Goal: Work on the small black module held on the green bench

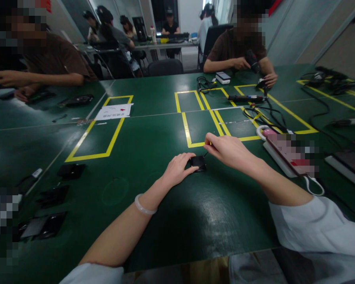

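Note:
On the green table (153, 138) lies a small, square black part (198, 162), its casing dark and flat on top. My left hand (179, 169) grips it from the left side, thumb at the near edge and fingers along the far edge. My right hand (229, 149) is closed in a pinch just above and to the right. A thin dark rod (206, 154) runs from those fingers down to the part's upper right corner. The rod's other end is hidden in my fingers, and its exact kind is too small to make out.
Black parts (71, 170) lie at the left. A phone in a pink case (289, 154) and tangled cables (268, 114) are at the right. Across the table, a co-worker holds a power drill (252, 61). Yellow tape (115, 138) outlines rectangles around a paper sheet (114, 112) and elsewhere.

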Available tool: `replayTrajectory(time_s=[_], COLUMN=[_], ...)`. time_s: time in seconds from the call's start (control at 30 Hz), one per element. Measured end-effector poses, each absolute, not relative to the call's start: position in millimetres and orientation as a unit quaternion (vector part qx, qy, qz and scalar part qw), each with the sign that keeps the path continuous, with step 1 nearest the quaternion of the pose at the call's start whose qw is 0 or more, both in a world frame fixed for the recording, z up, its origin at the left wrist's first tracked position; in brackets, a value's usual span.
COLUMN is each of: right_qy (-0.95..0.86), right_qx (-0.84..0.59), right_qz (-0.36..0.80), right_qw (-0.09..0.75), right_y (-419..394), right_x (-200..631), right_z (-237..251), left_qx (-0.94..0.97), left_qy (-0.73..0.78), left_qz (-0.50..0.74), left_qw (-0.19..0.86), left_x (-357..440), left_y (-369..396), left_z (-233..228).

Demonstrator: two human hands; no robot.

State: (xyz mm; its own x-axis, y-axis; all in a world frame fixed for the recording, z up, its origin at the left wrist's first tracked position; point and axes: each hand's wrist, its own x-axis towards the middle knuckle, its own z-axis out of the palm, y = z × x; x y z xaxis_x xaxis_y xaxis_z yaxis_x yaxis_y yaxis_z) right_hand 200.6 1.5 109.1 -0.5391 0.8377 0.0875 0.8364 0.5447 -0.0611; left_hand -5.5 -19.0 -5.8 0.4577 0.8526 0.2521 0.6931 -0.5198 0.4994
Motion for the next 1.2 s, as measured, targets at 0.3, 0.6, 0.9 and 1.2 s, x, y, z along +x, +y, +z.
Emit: replayTrajectory(time_s=[0.3,0.6,0.9,1.2], right_qy=[-0.878,-0.878,-0.877,-0.878], right_qx=[-0.474,-0.475,-0.476,-0.475], right_qz=[0.001,-0.001,0.002,0.005], right_qw=[0.062,0.065,0.059,0.058], right_y=[0.7,0.6,-0.1,0.7], right_x=[200.9,201.2,200.7,201.6], right_z=[108.3,109.2,110.7,109.7], left_qx=[0.838,0.84,0.84,0.839], left_qy=[0.459,0.458,0.459,0.461], left_qz=[0.241,0.239,0.235,0.237], left_qw=[0.167,0.167,0.169,0.165], left_x=[-6.2,-6.6,-5.8,-5.8], left_y=[-18.7,-18.9,-19.8,-20.0], left_z=[-4.9,-4.9,-2.7,-3.0])
